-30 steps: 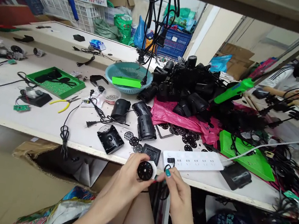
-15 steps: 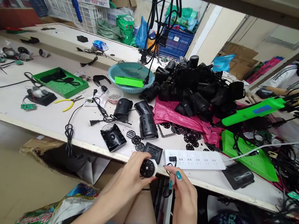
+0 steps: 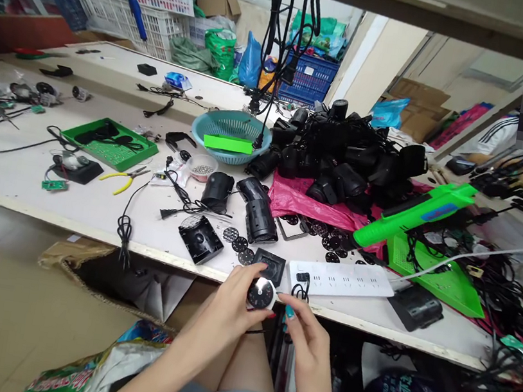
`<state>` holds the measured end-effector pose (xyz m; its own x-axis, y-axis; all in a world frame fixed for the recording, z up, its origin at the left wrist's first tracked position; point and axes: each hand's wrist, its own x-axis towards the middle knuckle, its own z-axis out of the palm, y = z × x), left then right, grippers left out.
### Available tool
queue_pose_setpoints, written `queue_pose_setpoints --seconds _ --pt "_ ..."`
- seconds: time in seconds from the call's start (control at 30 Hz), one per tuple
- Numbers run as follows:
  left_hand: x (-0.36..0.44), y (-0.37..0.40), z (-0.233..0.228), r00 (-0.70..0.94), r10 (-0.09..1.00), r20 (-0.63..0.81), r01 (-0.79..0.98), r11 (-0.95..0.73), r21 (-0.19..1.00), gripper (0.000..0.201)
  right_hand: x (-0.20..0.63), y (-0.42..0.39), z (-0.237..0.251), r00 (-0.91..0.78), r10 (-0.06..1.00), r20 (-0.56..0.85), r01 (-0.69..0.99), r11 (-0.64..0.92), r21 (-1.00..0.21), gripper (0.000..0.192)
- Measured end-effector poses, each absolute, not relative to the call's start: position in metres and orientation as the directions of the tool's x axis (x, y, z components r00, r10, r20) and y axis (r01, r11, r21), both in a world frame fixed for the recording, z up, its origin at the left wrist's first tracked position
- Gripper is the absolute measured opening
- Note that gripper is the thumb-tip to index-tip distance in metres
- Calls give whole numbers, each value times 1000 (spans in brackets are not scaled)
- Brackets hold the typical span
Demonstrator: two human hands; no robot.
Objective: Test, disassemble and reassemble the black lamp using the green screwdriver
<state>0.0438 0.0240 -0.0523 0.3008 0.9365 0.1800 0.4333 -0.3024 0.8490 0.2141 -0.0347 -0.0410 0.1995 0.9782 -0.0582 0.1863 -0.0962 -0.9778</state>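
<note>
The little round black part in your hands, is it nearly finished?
Done: many black housings lie piled up. In hand: the left hand grips the round part, and the right hand touches its edge. Left: loose discs and two open housings wait on the table.

Matt white tabletop, glossy white plastic power strip, crinkled shiny pink plastic bag, black plastic housings

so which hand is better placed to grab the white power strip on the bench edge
Right. The right hand sits just below the white power strip, its fingertips only touching the round black part. The left hand grips that part and lies farther left, so it is occupied.
</note>
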Motion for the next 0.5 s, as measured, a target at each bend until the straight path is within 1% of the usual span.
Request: queue_pose_setpoints --seconds 0.1,0.17,0.23,0.33,0.43,0.5 --pt "40 25 -43 309 949 69 388 -191 902 76 213 -34 -41 155 978 141 358 78 -930 16" --pt "37 27 -35 330 943 -35 336 -83 938 77 214 -34 -40 92 960 266 454 197 -869 13" --pt "34 28 -30 345 933 -105 282 4 959 78 216 -34 -39 -12 940 341 494 302 -815 16" --pt "31 28 -28 345 929 -133 230 54 972 78 220 -34 -41 -160 902 402 493 426 -759 21" --pt "31 26 -28 358 912 -201 172 146 974 79 222 -33 -48 -217 842 494 501 530 -684 30" --pt "32 24 -25 381 889 -252 94 234 968 76 224 -34 -56 -186 824 535 512 546 -663 35"
